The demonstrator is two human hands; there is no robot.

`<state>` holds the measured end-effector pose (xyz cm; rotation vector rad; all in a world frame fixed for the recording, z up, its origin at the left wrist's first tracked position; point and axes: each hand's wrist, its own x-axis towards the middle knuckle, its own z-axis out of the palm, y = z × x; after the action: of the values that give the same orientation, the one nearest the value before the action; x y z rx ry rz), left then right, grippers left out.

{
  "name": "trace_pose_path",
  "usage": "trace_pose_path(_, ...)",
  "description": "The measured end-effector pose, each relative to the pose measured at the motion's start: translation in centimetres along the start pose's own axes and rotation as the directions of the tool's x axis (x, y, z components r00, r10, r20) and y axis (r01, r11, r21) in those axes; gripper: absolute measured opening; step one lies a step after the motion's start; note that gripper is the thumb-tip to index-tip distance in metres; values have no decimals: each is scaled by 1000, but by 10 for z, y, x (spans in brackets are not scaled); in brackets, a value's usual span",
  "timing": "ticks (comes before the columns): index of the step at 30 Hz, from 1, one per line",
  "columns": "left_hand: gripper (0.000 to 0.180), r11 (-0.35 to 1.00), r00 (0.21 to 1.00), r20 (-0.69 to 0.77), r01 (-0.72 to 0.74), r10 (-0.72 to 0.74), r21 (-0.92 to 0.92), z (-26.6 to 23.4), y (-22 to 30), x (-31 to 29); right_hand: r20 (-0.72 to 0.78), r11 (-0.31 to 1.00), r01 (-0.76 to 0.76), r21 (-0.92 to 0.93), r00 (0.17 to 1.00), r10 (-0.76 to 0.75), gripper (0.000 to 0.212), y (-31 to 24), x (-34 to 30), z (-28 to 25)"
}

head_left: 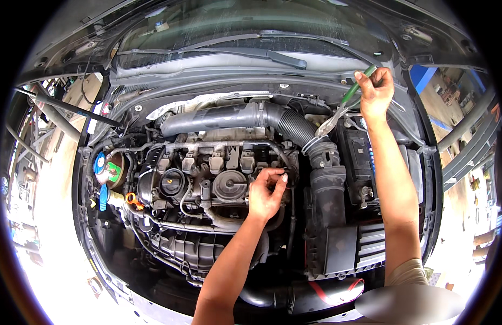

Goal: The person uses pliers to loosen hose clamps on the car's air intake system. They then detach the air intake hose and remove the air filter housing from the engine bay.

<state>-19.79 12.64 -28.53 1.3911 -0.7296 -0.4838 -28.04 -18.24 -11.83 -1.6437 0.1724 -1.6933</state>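
My right hand [375, 97] is closed round the green handles of a pair of pliers [343, 105], at the back right of the engine bay. Their metal jaws point down and left, at a thin wire hose clamp [313, 143] where the black corrugated hose [290, 123] meets the air duct [325, 158]. Whether the jaws grip the clamp is too small to tell. Over the right part of the engine, my left hand [267, 196] has its fingers curled and thumb near the index finger. Anything held between them is hidden. A round black cover [230, 184] lies just left of it.
Right of the duct sits a black battery [356, 157]; nearer stands the ribbed air filter box [343, 249]. Ignition coils [217, 162] line the engine's back. A black oil cap [172, 183] and an orange dipstick loop [134, 201] are at left. Wiper arms [229, 51] cross the windscreen base.
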Motion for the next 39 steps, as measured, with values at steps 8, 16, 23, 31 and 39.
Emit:
trace_pose_path(8,24,999,999,-22,-38,38,4,0,-5,-2,-24,983,54,-173,998,-59,53,1,-9,5)
trace_pose_path(16,22,998,998,-25,-57,56,-20,1,-5,-1,-8,899,165,-406,983,-184,57,-19,-24,8)
trace_pose_path(23,34,990,991,-45,-127,130,58,4,6,5,44,854,154,-496,987,-153,66,-24,-30,8)
trace_pose_path(31,61,769,812,416,-553,410,321,69,132,125,77,829,140,-541,990,-117,76,-34,-35,17)
trace_pose_path(39,13,976,851,523,-72,-48,207,86,131,144,-36,863,93,-496,991,-127,52,-28,-37,1)
